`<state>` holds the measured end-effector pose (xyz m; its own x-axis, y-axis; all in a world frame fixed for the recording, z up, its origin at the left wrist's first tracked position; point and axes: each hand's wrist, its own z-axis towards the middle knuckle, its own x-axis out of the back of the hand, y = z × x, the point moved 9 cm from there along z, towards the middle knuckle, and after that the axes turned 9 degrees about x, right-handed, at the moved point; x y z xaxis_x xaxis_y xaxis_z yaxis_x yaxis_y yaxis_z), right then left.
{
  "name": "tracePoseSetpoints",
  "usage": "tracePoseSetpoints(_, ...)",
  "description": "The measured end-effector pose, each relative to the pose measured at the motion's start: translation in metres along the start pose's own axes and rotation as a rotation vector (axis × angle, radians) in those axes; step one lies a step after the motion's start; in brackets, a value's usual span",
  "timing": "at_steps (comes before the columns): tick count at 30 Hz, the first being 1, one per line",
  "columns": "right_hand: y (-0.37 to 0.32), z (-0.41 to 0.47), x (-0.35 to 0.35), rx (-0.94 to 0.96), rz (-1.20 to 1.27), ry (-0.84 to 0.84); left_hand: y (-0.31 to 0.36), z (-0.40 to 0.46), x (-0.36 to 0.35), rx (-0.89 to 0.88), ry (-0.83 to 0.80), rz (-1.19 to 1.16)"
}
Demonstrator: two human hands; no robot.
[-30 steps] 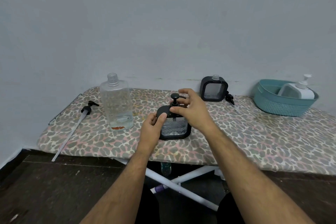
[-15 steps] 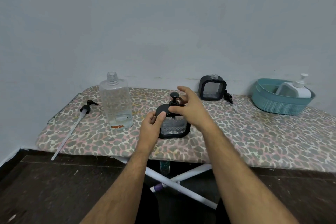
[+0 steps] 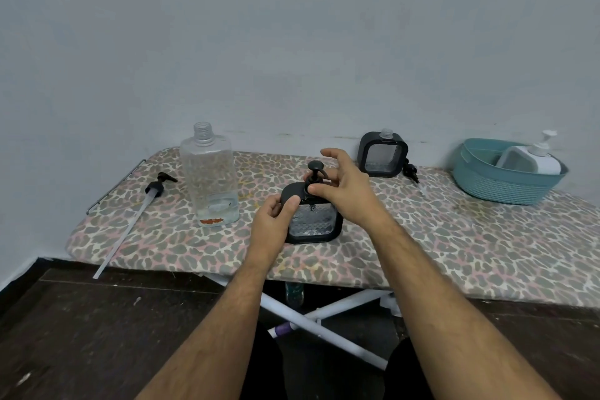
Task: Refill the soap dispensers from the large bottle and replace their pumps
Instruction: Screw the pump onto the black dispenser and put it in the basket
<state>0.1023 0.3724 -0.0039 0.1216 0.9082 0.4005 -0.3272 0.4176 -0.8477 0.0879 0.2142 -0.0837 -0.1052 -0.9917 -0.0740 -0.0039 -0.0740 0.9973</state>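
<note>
A person's right hand (image 3: 344,193) is pinching the pump (image 3: 314,176) into the near dispenser (image 3: 311,221) at mid-tabletop, left hand (image 3: 276,221) gripping its side. The rear dispenser (image 3: 383,154) is standing uncapped; the large bottle (image 3: 209,178) looks nearly drained.

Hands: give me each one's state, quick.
Left hand: grips the near soap dispenser at its side.
Right hand: pinches that dispenser's pump.

Both forearms are bare, with no sleeves, watch or rings in sight, and fine dark hair along them. The left hand (image 3: 271,224) and right hand (image 3: 344,187) wear no gloves; nails are short.
</note>
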Motion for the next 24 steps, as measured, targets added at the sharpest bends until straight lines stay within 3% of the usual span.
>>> tracePoseSetpoints(5,-0.008,-0.018,0.002,0.033,-0.256,0.305,0.004,-0.004,-0.001,-0.005,0.009,0.016)
tracePoseSetpoints(12,-0.011,-0.021,-0.002,0.001,-0.316,0.376,0.005,-0.005,-0.001,0.0,0.011,0.031)
tracePoseSetpoints(17,-0.015,-0.018,-0.003,0.01,-0.327,0.297,0.002,-0.004,-0.001,0.024,-0.009,0.041)
tracePoseSetpoints(21,-0.011,-0.015,0.004,-0.014,0.022,0.127,0.002,-0.004,-0.001,0.034,-0.015,0.03)
tracePoseSetpoints(24,0.0,-0.018,0.023,-0.035,0.095,0.097,0.004,-0.005,-0.003,0.028,-0.024,0.05)
